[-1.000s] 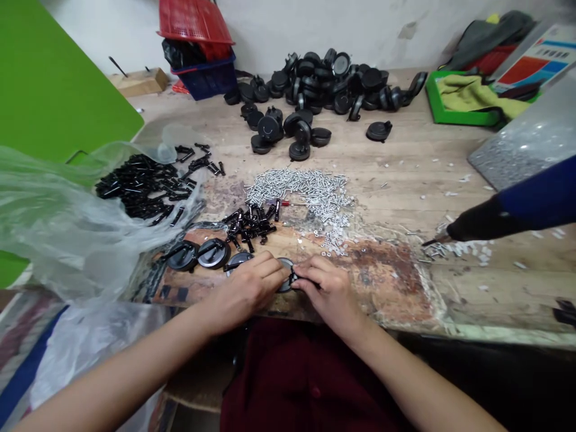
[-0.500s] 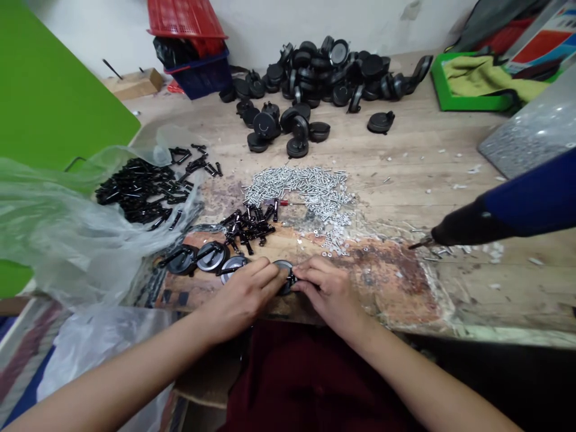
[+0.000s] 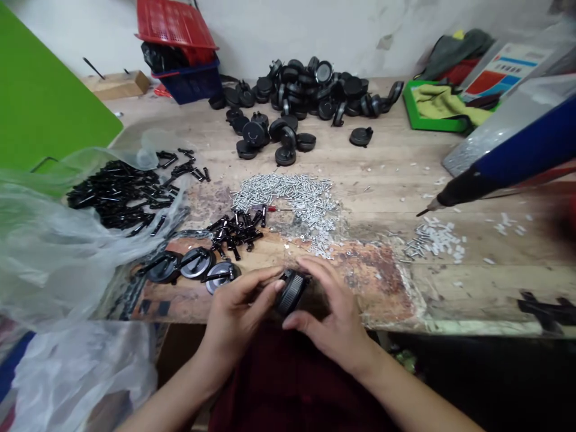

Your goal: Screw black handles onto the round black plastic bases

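My left hand (image 3: pixel 245 303) pinches a black round base with a ribbed rim (image 3: pixel 291 293), tilted on its edge above the bench's front. Around the other side of this base curves my right hand (image 3: pixel 335 303), its thumb and fingers spread; whether a fingertip touches it I cannot tell. To the left lie three similar round bases (image 3: pixel 197 262) with black levers across their tops. Behind them is a small heap of loose black levers (image 3: pixel 236 233). Silver screws (image 3: pixel 283 191) and small nuts (image 3: pixel 320 231) are spread farther back.
A blue power screwdriver (image 3: pixel 504 159) hangs at the right, bit above the bench. White plastic bits and screws (image 3: pixel 434 239) lie below it. Many black bases (image 3: pixel 310 87) are piled at the back. More levers (image 3: pixel 119 195) lie on a clear plastic bag (image 3: pixel 40 240) at left.
The base has come up from the bench and turned on its edge in my left hand. My right hand's fingers have spread from their pinch. The view has shifted right.
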Motion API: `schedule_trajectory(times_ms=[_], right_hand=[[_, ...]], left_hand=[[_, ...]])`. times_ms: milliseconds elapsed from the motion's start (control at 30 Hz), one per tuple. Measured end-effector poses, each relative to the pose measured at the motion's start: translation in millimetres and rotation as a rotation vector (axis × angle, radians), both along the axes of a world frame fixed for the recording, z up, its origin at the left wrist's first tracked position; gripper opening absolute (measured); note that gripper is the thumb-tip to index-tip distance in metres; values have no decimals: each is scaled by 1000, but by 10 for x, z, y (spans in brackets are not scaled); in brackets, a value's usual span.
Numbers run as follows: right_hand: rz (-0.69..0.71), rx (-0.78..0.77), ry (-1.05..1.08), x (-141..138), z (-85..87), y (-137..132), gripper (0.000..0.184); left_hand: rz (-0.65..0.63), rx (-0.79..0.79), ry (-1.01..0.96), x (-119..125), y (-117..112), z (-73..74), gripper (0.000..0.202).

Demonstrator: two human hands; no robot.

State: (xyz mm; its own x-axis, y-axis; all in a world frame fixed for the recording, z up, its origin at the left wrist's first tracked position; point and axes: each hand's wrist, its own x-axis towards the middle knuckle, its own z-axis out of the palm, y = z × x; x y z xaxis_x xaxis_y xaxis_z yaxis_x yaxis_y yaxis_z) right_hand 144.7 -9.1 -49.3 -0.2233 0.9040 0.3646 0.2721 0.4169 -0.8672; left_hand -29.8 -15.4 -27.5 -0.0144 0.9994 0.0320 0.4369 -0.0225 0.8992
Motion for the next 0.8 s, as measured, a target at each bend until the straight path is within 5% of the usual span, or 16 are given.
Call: schedule_trajectory(times_ms=[267, 500, 800], right_hand=[[60, -190, 34, 17, 70, -87, 60], [118, -102, 33, 79, 149, -73, 57], [130, -23, 34, 83, 137, -83, 58]], left_hand=[[123, 31, -118, 227, -155, 77, 18], [0, 214, -2, 193, -209, 58, 21], [-26, 242, -21, 208, -223, 66, 21]])
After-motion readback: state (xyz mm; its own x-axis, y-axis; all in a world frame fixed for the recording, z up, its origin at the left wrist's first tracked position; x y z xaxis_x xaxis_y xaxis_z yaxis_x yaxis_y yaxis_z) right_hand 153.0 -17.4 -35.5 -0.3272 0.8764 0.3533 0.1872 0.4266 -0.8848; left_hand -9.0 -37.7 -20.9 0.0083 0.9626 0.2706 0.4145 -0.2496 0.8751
